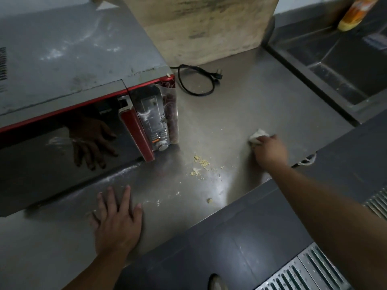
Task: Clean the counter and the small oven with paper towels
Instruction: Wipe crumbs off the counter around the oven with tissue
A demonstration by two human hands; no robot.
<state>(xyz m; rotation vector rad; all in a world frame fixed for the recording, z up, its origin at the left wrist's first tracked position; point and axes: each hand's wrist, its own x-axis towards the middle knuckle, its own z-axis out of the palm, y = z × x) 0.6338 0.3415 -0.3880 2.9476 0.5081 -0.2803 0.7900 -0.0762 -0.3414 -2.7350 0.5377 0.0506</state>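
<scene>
Paper towel [258,136]: it is sitting crumpled into a wad on the counter [247,97], well right of the small oven [69,80], and is poking out past the fingers that are pinning it down.
Right hand [270,150]: it is curling its fingers over the wad and pressing it to the steel, probably so the balled paper bites into the grime instead of sliding.
Crumbs [201,166]: yellowish bits are lying between the oven's front corner and the wiping hand, likely the next patch to be swept.
Left hand [117,218]: it is lying flat with fingers spread, holding nothing, just in front of the oven door; it seems to be bracing the body while the other arm is reaching.
Small oven: it is standing at the left, its top streaked with white smears and its dark door mirroring a hand; it looks not yet wiped.
Power cord [195,80]: it is lying unplugged and looped beside the oven.
Sink [335,65]: it is sitting at the far right.
</scene>
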